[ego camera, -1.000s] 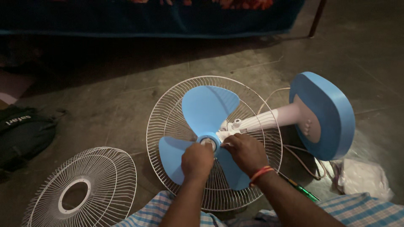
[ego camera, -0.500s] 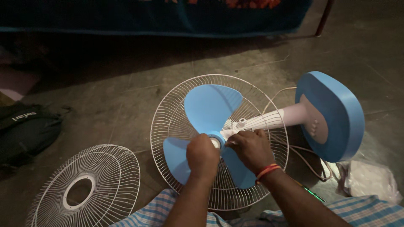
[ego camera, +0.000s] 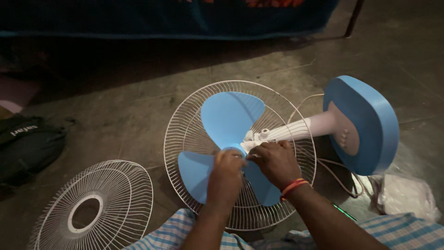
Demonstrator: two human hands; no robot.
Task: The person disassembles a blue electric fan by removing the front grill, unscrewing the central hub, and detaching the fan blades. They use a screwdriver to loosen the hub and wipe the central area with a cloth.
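Two wire grilles (ego camera: 92, 208) (ego camera: 185, 129), three blue blades (ego camera: 229, 115), one bag (ego camera: 27, 148), two hands (ego camera: 225, 178) (ego camera: 275, 162).

Both forearms extend forward from the lower edge of view. Left hand (ego camera: 225, 178) is curled, knuckles up, fingers closed. Right hand (ego camera: 274, 162) sits just beside it, fingers bent, wrist banded.

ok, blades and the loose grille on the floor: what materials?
Blue blades: apparently moulded plastic, smooth with a satin sheen and uniform colour. Loose grille: likely thin metal wire with a white coating, given its fine radial spokes; plastic cannot be ruled out.
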